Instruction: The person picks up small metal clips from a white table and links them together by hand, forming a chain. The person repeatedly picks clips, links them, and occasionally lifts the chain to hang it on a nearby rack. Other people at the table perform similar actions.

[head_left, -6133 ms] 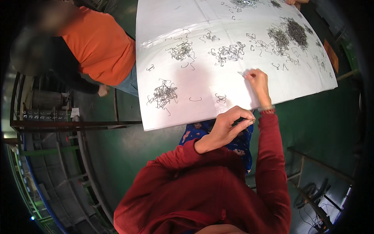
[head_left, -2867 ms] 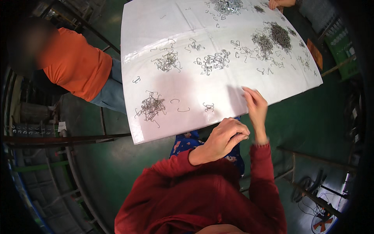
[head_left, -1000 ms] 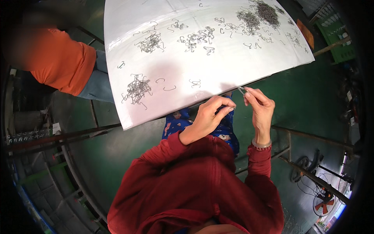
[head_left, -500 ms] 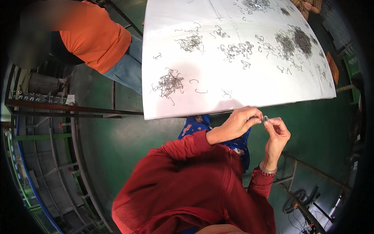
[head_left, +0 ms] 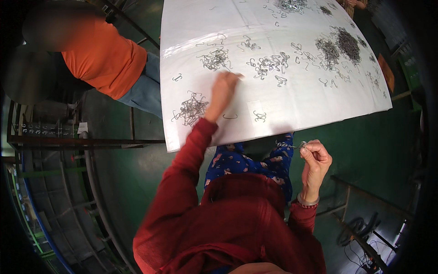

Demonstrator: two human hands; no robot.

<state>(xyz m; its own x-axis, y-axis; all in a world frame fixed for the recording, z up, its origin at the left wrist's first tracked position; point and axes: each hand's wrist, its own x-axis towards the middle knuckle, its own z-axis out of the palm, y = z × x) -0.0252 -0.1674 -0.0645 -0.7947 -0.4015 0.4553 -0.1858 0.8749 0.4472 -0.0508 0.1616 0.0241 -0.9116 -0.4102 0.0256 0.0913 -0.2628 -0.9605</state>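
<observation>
My right hand, in front of the table's near edge, pinches some bent wire hooks between thumb and fingers. They stick out to the left, linked or bunched together. My left hand reaches over the white tabletop, blurred by motion, so I cannot make out whether its fingers hold anything. It is close to a pile of wire hooks. Left of my wrist lies another tangled pile of wire hooks. A single curved hook and a small hook cluster lie to the right of that wrist.
Several more heaps of metal hooks cover the middle and right of the table. A person in an orange top is at the left. Another person's hand shows at the far right. Metal racks stand on the left side.
My left hand has left my right hand and moved up and left over the table. My right hand keeps its pinch, and the hooks now show hanging out to the left.
</observation>
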